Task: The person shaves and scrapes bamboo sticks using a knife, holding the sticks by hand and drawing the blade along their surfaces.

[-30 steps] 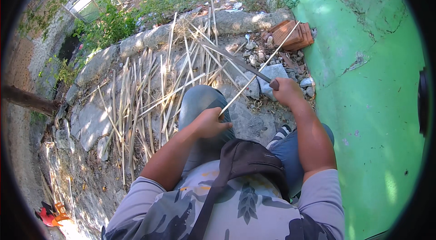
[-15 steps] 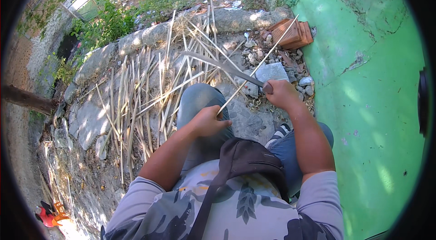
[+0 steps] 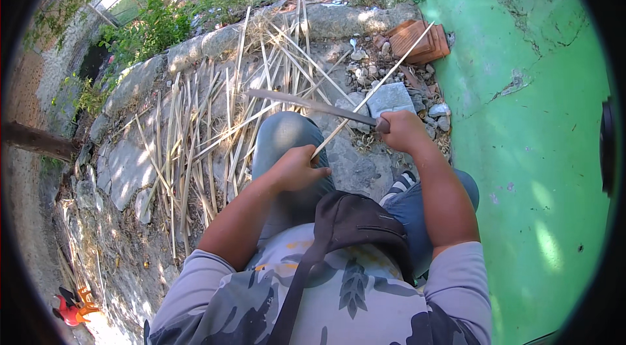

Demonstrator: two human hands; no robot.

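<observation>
As the head view looks down, the left hand [image 3: 301, 167] lies over the bent left knee [image 3: 285, 139], pinching the near end of a pale strip [image 3: 375, 88] between thumb and curled fingers. The right hand [image 3: 403, 131] is wrapped around the handle of a long knife [image 3: 313, 105], fingers closed in a fist. The strip's long axis runs from the left hand forward and to the right, passing to the left of the right hand, and its far end shows against the tiles [image 3: 424, 40]. The knife points leftward from the right hand and slightly away from the body, so that blade and strip cross between the hands. That crossing appears a little nearer the right hand, while the strip's held end belongs to the left. Whether the blade touches the strip there, I cannot tell.

Beyond the knee and to the left, a loose spread of similar strips [image 3: 175, 143] lies on the rough ground, many pointing away from the body. A pale block [image 3: 391, 100] sits just beyond the right hand, with rubble around it. A dark bag [image 3: 358, 221] rests at the waist, and a green surface [image 3: 521, 156] fills the right side.
</observation>
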